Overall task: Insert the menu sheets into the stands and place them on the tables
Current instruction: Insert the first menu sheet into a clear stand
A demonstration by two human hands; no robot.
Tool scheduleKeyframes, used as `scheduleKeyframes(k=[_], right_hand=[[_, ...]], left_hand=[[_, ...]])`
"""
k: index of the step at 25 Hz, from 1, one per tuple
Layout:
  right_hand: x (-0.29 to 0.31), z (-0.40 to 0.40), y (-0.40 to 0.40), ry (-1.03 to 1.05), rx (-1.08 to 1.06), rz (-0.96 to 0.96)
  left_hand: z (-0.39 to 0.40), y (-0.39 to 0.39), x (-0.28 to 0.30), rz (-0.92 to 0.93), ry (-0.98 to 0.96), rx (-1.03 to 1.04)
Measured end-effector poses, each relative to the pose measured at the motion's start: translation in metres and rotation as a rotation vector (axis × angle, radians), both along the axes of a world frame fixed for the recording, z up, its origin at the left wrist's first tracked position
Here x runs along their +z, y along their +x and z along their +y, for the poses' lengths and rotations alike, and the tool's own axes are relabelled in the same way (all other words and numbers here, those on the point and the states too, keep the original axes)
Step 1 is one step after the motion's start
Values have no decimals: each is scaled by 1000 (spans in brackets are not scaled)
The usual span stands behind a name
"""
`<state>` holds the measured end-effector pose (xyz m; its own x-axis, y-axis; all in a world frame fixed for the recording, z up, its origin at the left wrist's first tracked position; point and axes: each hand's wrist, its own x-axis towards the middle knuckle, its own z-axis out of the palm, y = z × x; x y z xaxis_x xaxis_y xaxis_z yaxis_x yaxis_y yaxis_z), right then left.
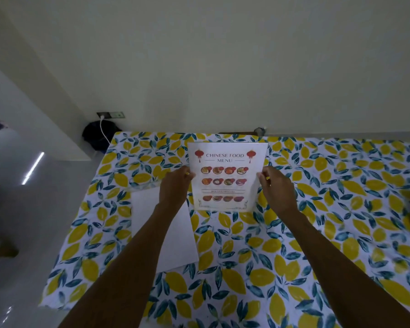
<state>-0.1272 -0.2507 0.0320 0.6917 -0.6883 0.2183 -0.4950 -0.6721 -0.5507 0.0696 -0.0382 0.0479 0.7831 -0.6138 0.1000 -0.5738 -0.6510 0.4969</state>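
Note:
A menu sheet headed "Chinese Food Menu", with red lanterns and rows of dish pictures, stands upright above the table and faces me. It looks to be inside a clear stand, though the stand's edges are hard to make out. My left hand grips its left edge and my right hand grips its right edge. A stack of white sheets lies flat on the table under my left forearm, partly hidden by it.
The table wears a cloth printed with yellow lemons and blue leaves, and its far edge meets a pale wall. A dark bag with a white cable sits on the floor past the table's far left corner. Glossy floor lies to the left.

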Motion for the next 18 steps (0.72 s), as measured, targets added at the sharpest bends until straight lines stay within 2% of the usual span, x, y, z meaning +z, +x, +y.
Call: scheduleKeyframes(k=[7, 15, 18], right_hand=[[0, 4, 4, 31, -40, 21], [9, 31, 1, 205, -204, -23], [-7, 58, -5, 184, -293, 33]], left_hand=[[2, 2, -6, -6, -34, -27], [28, 8, -25, 194, -51, -80], [62, 22, -37, 222, 9, -79]])
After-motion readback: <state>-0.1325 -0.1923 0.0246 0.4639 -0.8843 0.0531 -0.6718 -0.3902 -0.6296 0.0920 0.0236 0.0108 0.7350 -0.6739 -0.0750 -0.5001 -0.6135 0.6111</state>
